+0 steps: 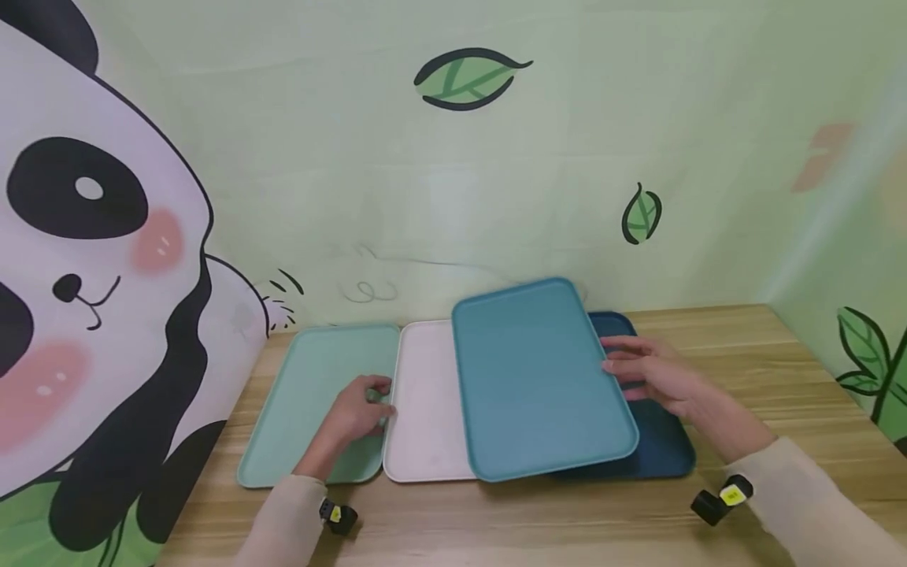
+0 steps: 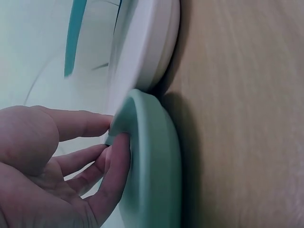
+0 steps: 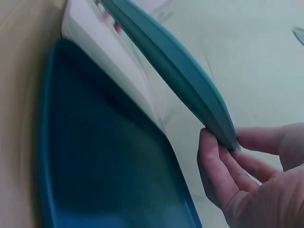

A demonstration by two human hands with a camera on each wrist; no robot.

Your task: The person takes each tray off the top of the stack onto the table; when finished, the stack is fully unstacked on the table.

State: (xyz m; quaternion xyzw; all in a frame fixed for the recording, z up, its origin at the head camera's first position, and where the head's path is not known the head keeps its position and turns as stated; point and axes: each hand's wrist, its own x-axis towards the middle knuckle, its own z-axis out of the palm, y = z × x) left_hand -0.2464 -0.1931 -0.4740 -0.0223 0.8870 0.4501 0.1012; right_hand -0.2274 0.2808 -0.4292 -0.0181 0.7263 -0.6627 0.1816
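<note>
Four trays share the wooden table: a mint green tray (image 1: 305, 386), a white tray (image 1: 428, 402), a teal tray (image 1: 538, 378) and a dark blue tray (image 1: 655, 441). My right hand (image 1: 655, 374) pinches the teal tray's right edge, thumb on one face and fingers on the other. That tray is tilted, its right side raised, and overlaps the white and dark blue trays. My left hand (image 1: 357, 405) lies over the mint tray's right side, loosely bent. In the left wrist view its fingertips (image 2: 121, 152) are right at the mint rim, beside the white tray (image 2: 142, 52).
Wooden table surface (image 1: 765, 370) extends right of the trays and along the front. Behind stands a pale green backdrop (image 1: 319, 157) printed with leaves and a large panda (image 1: 92, 276). Small black cameras (image 1: 716, 504) are strapped to both wrists.
</note>
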